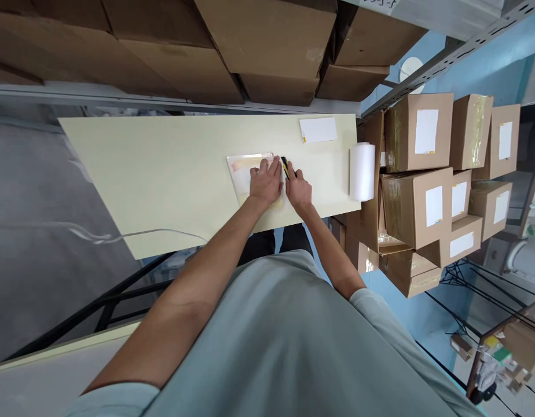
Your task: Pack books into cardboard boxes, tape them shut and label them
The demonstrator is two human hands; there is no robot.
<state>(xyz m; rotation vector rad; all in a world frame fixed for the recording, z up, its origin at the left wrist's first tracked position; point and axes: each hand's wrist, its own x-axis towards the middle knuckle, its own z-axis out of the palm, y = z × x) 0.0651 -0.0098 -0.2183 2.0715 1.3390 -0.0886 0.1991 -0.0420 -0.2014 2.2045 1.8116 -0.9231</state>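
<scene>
A flat, clear-wrapped packet point(240, 171) with pale pink and yellow printing lies on the cream tabletop point(176, 168). Flat on its right part rests my left hand point(266, 180), fingers stretched out and pressing down. Just to the right, my right hand point(299, 189) is closed around a black and yellow utility knife point(285, 167). The knife points away from me, beside the packet's right edge. Whether its blade touches the packet I cannot tell. Part of the packet is hidden under my left hand and forearm.
A white card or pad point(318, 130) lies at the table's far right. Near the right end stands a white roll point(362, 172). Stacked cardboard boxes point(417, 205) with white labels fill the right side. More boxes point(271, 40) sit on a shelf beyond the table. A white cable point(158, 231) crosses the left front.
</scene>
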